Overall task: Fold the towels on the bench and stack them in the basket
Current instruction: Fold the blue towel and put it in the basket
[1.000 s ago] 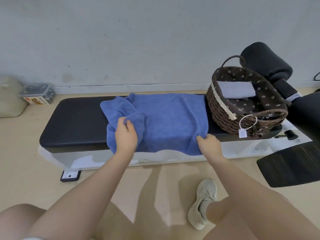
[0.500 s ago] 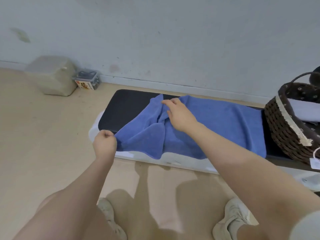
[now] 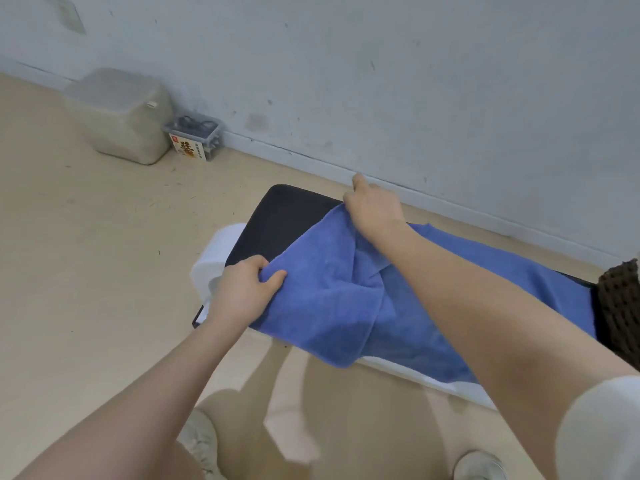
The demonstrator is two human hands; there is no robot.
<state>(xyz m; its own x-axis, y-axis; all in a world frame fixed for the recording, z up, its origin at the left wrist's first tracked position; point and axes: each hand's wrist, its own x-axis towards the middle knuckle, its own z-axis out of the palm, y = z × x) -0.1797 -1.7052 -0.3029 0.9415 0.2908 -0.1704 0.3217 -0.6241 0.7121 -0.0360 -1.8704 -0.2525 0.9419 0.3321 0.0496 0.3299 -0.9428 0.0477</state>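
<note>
A blue towel [image 3: 332, 306] lies rumpled across the black padded bench [image 3: 277, 223], its front edge hanging over the bench's white base. My left hand [image 3: 242, 292] pinches the towel's near left corner between thumb and fingers. My right hand [image 3: 374, 209] grips the far left corner at the back edge of the bench. Only a sliver of the dark woven basket [image 3: 620, 306] shows at the right edge; its contents are out of view.
A beige block-shaped object [image 3: 121, 116] and a small clear box with a red and yellow label [image 3: 195, 138] stand on the floor by the wall at upper left. My shoes [image 3: 201, 441] are on the tan floor in front of the bench.
The view has swung left, so the basket is almost out of frame. My left hand took hold of the near left corner. My right hand moved to the far left corner and gripped it.
</note>
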